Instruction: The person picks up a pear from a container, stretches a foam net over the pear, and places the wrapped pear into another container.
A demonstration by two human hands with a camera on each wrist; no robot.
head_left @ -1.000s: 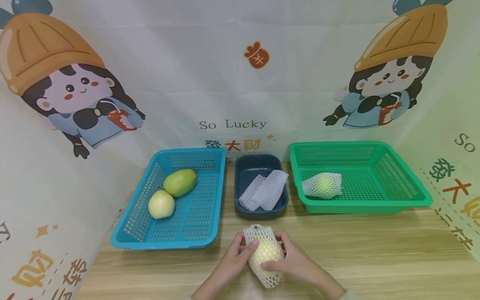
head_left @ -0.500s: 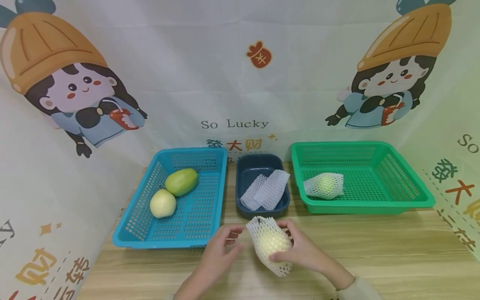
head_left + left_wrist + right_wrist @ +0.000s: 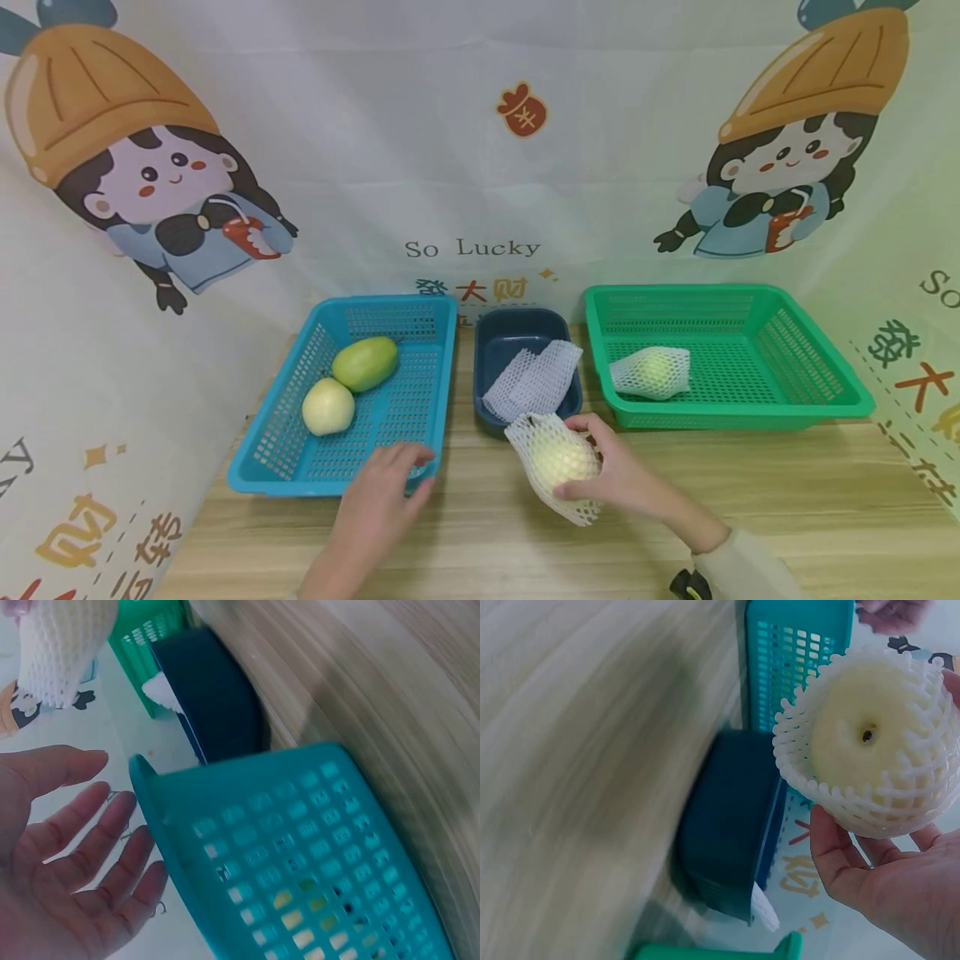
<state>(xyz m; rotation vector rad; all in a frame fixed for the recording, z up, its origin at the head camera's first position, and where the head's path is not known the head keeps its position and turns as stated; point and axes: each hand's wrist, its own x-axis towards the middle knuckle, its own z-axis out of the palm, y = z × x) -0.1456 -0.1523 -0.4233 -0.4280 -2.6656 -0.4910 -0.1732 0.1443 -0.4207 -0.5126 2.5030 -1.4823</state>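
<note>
My right hand (image 3: 626,475) grips a pale yellow pear (image 3: 561,461) wrapped in a white foam net, held over the wood table in front of the dark blue bin (image 3: 491,427). In the right wrist view the open end of the foam net (image 3: 799,761) leaves the pear's (image 3: 851,735) end bare, with its small dark eye. My left hand (image 3: 378,496), its fingers loosely bent and holding nothing, is at the near right rim of the blue basket (image 3: 442,392). That basket holds another pale pear (image 3: 327,407) and a green mango-like fruit (image 3: 365,364).
Flat white foam nets (image 3: 536,383) lie in the dark blue bin. At the right, a green basket (image 3: 750,408) contains a net-wrapped fruit (image 3: 655,372). A printed cloth (image 3: 360,150) hangs behind and beside the table (image 3: 480,550).
My left hand has let go of the netted pear and moved left to the blue basket. The right hand has carried the pear a little right and up toward the bin.
</note>
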